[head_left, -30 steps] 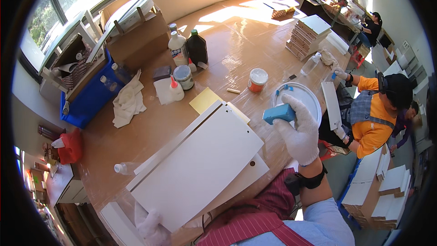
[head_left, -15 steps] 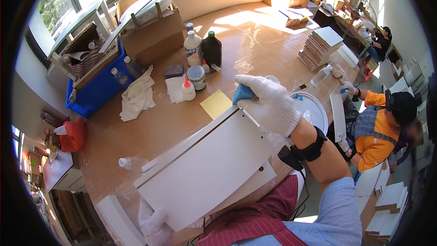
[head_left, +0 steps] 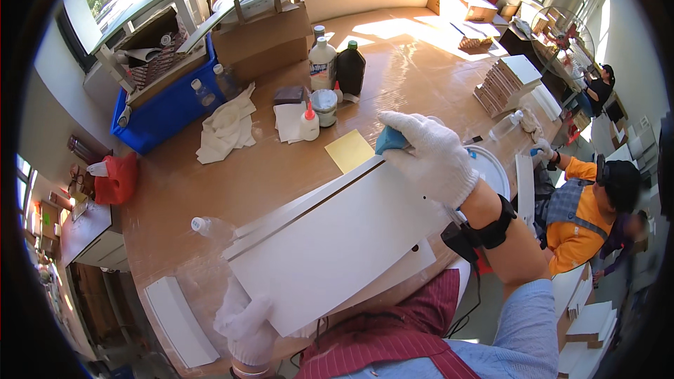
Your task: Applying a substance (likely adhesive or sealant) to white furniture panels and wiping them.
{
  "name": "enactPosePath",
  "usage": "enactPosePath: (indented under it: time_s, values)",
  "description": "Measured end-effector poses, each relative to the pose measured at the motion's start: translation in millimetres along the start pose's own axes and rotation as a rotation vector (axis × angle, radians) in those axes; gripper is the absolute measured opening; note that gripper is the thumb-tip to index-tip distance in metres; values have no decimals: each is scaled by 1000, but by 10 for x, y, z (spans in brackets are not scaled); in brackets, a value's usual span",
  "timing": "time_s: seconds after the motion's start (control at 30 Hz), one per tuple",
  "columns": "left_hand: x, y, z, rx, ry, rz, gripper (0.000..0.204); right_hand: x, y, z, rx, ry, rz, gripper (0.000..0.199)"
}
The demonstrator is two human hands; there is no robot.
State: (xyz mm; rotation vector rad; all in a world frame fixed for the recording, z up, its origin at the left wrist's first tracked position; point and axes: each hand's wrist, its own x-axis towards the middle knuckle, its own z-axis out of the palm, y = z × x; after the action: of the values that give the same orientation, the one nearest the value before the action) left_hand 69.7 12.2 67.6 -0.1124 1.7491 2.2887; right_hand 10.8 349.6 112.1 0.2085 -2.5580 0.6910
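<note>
A long white panel with a dark groove along its far edge lies slanted in front of me. My right hand, in a white knitted glove, is closed round a small blue block. That block sits at the panel's far right corner, on the grooved edge. My left hand, gloved too, grips the panel's near left end, its fingers partly hidden. Under the panel, another white board sticks out. Just beyond the block lies a yellow square sheet.
Bottles, a glue bottle and a jar stand beyond. At left are a cloth, a blue bin, a clear bottle and a white strip. At right are stacked panels and a co-worker.
The whole view has shifted, so most things appear farther right. More of my left hand and wrist shows. My right hand stays at the panel's far corner with the blue block.
</note>
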Motion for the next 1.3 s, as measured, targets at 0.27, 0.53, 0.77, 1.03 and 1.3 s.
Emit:
enactPosePath:
  time_s: [0.27, 0.53, 0.77, 1.03, 1.3]
  values:
    - [-30, 79, -14, -259, -38, -85, 67, 139, -124, -81, -194, -23, 25, 49]
    - [33, 49, -210, -385, -234, -154, 64, 351, -1290, 0, 226, -274, 19, 49]
    - [2, 105, -276, -403, -270, -166, 61, 519, -1783, 678, 158, -457, -388, 45]
    - [28, -12, -335, -397, -303, -157, 60, 563, -1937, 978, 5, -541, -512, 41]
    - [43, -19, -351, -438, -307, -157, 60, 590, -2012, 1001, -56, -547, -609, 36]
